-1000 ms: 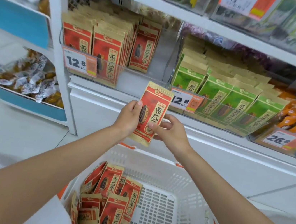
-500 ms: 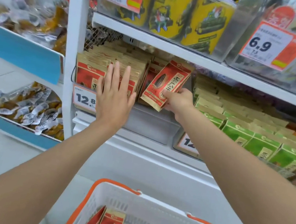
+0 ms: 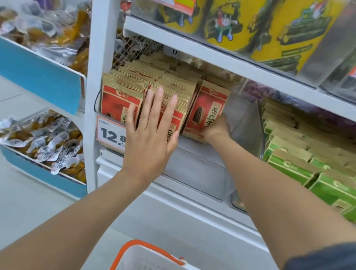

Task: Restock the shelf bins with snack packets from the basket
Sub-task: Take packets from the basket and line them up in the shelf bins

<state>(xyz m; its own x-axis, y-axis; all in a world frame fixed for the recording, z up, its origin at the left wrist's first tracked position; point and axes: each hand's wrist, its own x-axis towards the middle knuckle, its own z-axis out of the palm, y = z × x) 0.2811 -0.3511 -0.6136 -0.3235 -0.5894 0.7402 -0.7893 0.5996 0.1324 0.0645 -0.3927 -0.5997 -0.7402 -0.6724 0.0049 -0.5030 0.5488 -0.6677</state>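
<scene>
The white shelf unit (image 3: 205,58) fills the frame from 10 o'clock to 3 o'clock. Its middle level carries a clear bin (image 3: 193,166) holding rows of red snack packets (image 3: 118,102) standing upright, their fronts facing you. A clear divider (image 3: 249,127) closes the bin at 3 o'clock; beyond it stand the green packets (image 3: 290,165). Yellow canisters (image 3: 231,15) occupy the level above, at 12 o'clock.

The white basket (image 3: 155,267) with its orange handle (image 3: 153,248) sits at 6 o'clock, at the bottom edge of the frame. A few red packets show inside it.

Your left hand (image 3: 149,140) lies flat against the front of the packet rows, fingers spread, palm covering part of the front packets and the bin's front wall. It grips nothing. A price tag (image 3: 110,135) reading 12.8 sits at 9 o'clock of this hand, partly covered by it.

Your right hand (image 3: 217,128) reaches into the open part of the bin, at 3 o'clock of the packet rows. Its grip is closed on the lower right corner of one red packet (image 3: 205,111), which stands upright and rests against the rightmost row. The fingertips are hidden behind the packet. Bare bin floor lies between this packet and the divider.

A blue-fronted rack (image 3: 31,70) with clear-wrapped snacks stands at 9 o'clock, apart from the shelf unit.
</scene>
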